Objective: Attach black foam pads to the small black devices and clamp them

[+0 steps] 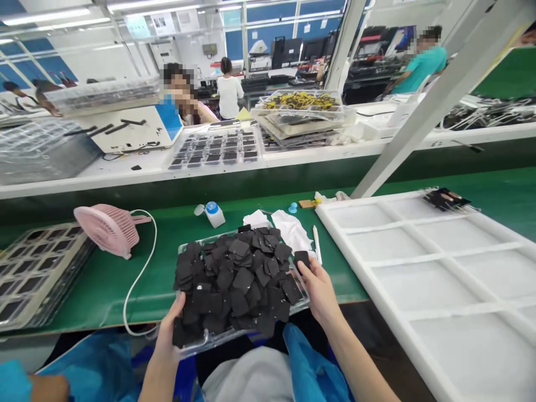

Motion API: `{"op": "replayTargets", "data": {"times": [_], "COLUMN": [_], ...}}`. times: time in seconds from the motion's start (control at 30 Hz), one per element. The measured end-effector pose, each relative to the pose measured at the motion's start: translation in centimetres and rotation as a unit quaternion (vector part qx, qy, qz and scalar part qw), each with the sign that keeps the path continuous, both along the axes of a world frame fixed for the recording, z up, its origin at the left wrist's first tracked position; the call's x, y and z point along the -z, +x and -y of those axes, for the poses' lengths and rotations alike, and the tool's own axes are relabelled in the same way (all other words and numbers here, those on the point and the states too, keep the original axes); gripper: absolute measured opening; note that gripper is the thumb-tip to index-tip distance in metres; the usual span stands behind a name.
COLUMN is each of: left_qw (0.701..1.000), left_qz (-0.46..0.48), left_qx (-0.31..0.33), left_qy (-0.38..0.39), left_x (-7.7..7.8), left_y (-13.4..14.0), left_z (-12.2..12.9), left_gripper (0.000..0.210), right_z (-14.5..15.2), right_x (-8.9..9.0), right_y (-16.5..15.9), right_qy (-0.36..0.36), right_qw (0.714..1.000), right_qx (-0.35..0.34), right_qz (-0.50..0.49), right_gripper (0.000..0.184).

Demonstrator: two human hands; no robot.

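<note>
A clear plastic tray (218,339) heaped with flat, black, rounded-square pieces (240,282) is held over the front edge of the green table. My left hand (170,329) is closed on the tray's left side, thumb up along the rim and the other fingers hidden below. At the tray's right edge, my right hand (319,290) pinches one black square piece (302,258) between thumb and fingers. Whether that hand also bears on the tray, I cannot tell. White cloths (291,228) lie just behind the tray, and a white pen-like stick (316,241) lies beside them.
A pink fan (108,228) with a white cable stands left, by stacked trays (39,279). Behind is a small white bottle with a blue cap (214,214). A large white divided frame (389,290) fills the right. Another person's arm (31,385) shows at lower left.
</note>
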State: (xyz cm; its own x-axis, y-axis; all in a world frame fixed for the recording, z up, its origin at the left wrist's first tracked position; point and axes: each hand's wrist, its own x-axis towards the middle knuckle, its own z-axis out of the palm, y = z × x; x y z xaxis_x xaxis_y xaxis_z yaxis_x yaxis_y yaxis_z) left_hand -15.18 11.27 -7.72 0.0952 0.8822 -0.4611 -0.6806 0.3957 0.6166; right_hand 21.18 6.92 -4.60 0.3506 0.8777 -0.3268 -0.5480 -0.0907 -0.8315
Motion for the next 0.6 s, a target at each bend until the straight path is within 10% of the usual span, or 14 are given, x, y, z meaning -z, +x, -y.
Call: {"op": "replayTargets", "data": {"times": [0.13, 0.6], "left_qw": [0.994, 0.993], "left_qz": [0.067, 0.018], "left_qx": [0.059, -0.039], "left_qy": [0.059, 0.110], "left_x": [-3.3, -18.9], "left_y": [2.3, 6.1], "left_z": [2.1, 0.3], "left_gripper": [0.038, 0.031], "right_z": [0.8, -1.7], "right_x": [-3.3, -16.3], "right_y": [1.3, 2.5], "right_qy": [-0.004, 0.068], "right_qw": [0.999, 0.988], "right_qx": [0.042, 0.069], "right_qz": [0.019, 0.122], "right_gripper": [0.058, 0.050]}}
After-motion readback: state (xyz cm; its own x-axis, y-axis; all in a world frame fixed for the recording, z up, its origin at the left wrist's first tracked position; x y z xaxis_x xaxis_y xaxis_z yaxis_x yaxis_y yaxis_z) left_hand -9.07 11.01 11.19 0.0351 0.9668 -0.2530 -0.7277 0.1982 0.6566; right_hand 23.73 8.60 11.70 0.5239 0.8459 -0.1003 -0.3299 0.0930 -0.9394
